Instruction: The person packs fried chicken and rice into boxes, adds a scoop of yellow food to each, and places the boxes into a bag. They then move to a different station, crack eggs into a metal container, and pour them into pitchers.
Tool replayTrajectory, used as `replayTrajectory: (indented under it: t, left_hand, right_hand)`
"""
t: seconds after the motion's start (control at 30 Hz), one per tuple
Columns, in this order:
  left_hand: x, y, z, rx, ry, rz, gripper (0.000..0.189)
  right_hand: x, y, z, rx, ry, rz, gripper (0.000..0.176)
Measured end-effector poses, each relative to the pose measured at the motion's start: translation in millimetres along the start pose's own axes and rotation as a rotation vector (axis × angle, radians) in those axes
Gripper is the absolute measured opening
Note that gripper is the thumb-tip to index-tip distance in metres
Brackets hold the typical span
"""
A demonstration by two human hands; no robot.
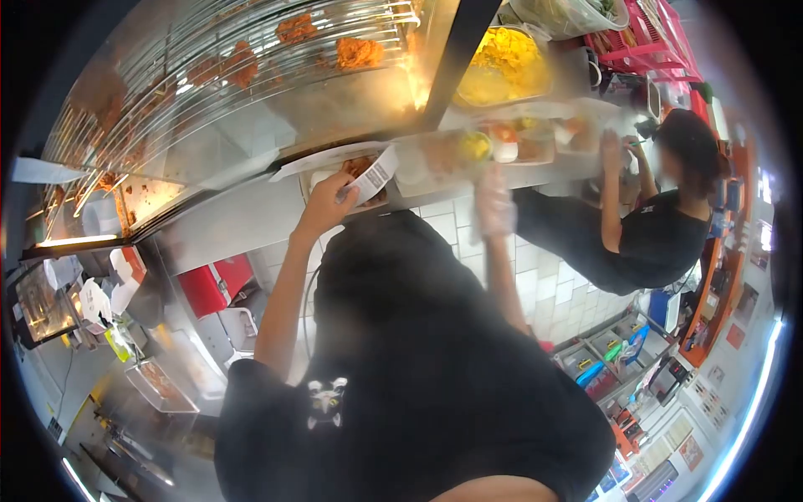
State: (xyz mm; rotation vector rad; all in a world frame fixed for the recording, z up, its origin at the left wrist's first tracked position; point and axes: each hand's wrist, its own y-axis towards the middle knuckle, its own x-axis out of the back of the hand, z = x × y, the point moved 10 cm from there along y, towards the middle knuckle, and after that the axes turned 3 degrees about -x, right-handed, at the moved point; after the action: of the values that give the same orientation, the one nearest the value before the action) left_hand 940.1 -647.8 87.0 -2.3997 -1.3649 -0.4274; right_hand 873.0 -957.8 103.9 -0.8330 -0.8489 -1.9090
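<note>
My bare left hand (329,203) pinches a white printed paper slip (374,177) with a dark square code. The slip hangs over an open food container (316,181) that holds dark brown food and is partly hidden by paper and fingers. My right hand (495,205), in a clear plastic glove, is blurred just in front of the counter edge, its fingers too smeared to read. Beyond its fingertips sit takeaway containers with a halved egg (503,144), something yellow (475,146) and brownish food.
A lit warming cabinet (276,109) with wire racks and fried pieces (360,53) stands at the upper left. Behind the containers is a tray of yellow food (504,63). A co-worker (669,238) in black works close on the right. A pink basket (648,42) stands at the back.
</note>
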Motion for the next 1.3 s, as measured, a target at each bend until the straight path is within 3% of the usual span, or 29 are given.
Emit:
replayTrajectory:
  t: [0.03,0.1,0.17,0.2,0.27,0.33,0.37,0.4,0.47,0.53,0.57,0.63,0.7,0.73,0.8,0.83,0.87,0.97,1.0,1.07,1.23,1.3]
  left_hand:
    - [1,-2,2,0.003,-0.002,0.003,0.020]
    - [-7,5,-1,-0.064,0.000,0.081,0.020]
    - [-14,9,-13,-0.117,0.025,0.135,0.021]
    - [-19,15,-22,-0.171,0.057,0.186,0.021]
    - [-32,28,-22,-0.196,0.054,0.213,0.021]
    - [-48,37,-26,-0.225,0.046,0.244,0.022]
    - [-45,42,-38,-0.327,0.213,0.135,0.022]
    - [-44,45,-54,-0.426,0.379,0.023,0.022]
    - [-43,47,-85,-0.460,0.393,-0.022,0.023]
    - [-49,49,-98,-0.337,0.263,0.044,0.028]
    - [-52,51,-115,-0.366,0.227,0.055,0.026]
    - [-56,58,-140,-0.438,0.214,0.011,0.024]
    - [-57,62,-166,-0.566,0.285,-0.097,0.019]
    - [-59,65,-166,-0.561,0.287,-0.112,0.019]
    - [-74,74,-146,-0.386,0.172,0.014,0.018]
    - [-79,75,-137,-0.301,0.150,0.050,0.017]
    - [-80,72,-135,-0.293,0.148,0.043,0.017]
    - [-71,61,-130,-0.240,0.069,-0.058,0.018]
    - [-63,54,-127,-0.185,0.074,-0.109,0.018]
    - [-49,39,-116,-0.123,0.088,-0.168,0.019]
    - [-13,-10,-64,0.184,-0.022,-0.394,0.017]
    - [-4,-22,-55,0.199,0.009,-0.413,0.017]
  right_hand:
    - [-13,-18,17,0.140,-0.230,-0.126,0.022]
    - [-39,-26,16,-0.181,-0.038,-0.005,0.021]
    - [-69,-30,23,-0.015,-0.151,0.122,0.025]
    - [-61,-26,29,-0.006,-0.151,0.115,0.025]
    - [-35,-21,8,-0.254,0.124,0.127,0.026]
    - [3,1,8,-0.229,0.039,0.112,0.028]
    - [20,17,13,-0.161,-0.053,0.101,0.029]
    - [39,32,19,-0.596,0.185,0.328,0.034]
    - [55,76,25,0.503,-0.605,-0.162,0.038]
    - [58,157,17,0.522,-0.265,-0.043,0.035]
    - [29,203,-4,0.398,-0.372,0.219,0.032]
    - [11,242,-11,0.272,-0.476,0.484,0.029]
    - [-9,249,7,0.344,-0.769,0.751,0.033]
    - [-15,256,-7,0.360,-0.772,0.750,0.033]
    - [-47,241,-36,0.820,-0.885,0.655,0.027]
    - [-61,235,-54,0.912,-0.916,0.575,0.023]
    - [-77,230,-65,0.922,-0.914,0.580,0.023]
    - [-131,211,-114,0.677,-0.835,0.967,0.021]
    - [-138,192,-91,0.876,-0.521,1.006,0.018]
    - [-139,178,-68,1.066,-0.183,1.027,0.015]
    - [-130,182,-37,0.752,-0.437,1.217,0.050]
    - [-161,180,-77,0.839,-0.341,1.075,0.021]
